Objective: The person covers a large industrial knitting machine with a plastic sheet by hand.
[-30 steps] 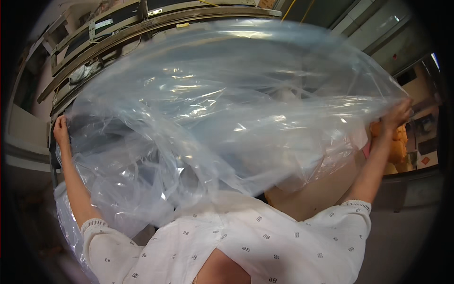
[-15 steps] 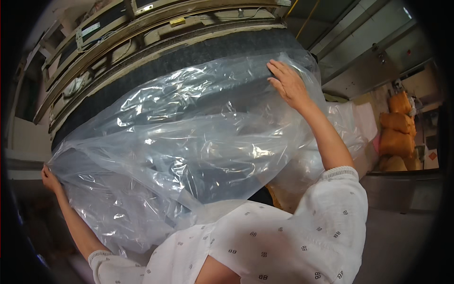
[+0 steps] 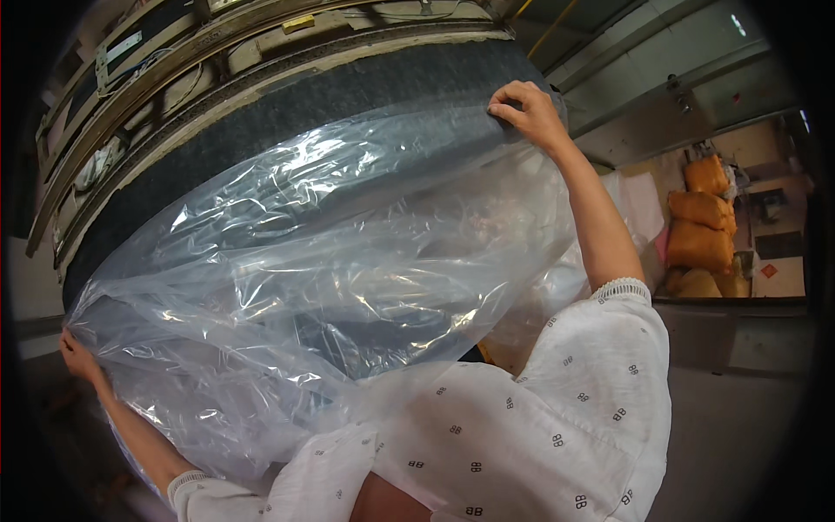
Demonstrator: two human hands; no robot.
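Head view: a large clear, crinkled plastic sheet [image 3: 322, 296] is spread across the front of a big dark grey felt-covered drum [image 3: 287, 113]. Judged from its lie, the cover is partly on: the upper right edge sits on the drum face, while the lower part hangs loose and bunched. The right hand [image 3: 526, 109], raised, has its fingers [image 3: 504, 109] curled closed, pinching the top edge against the drum. The left hand [image 3: 76, 355], low at the left, is closed on the gathered left corner. Orange sacks [image 3: 700, 217] stand well apart at right.
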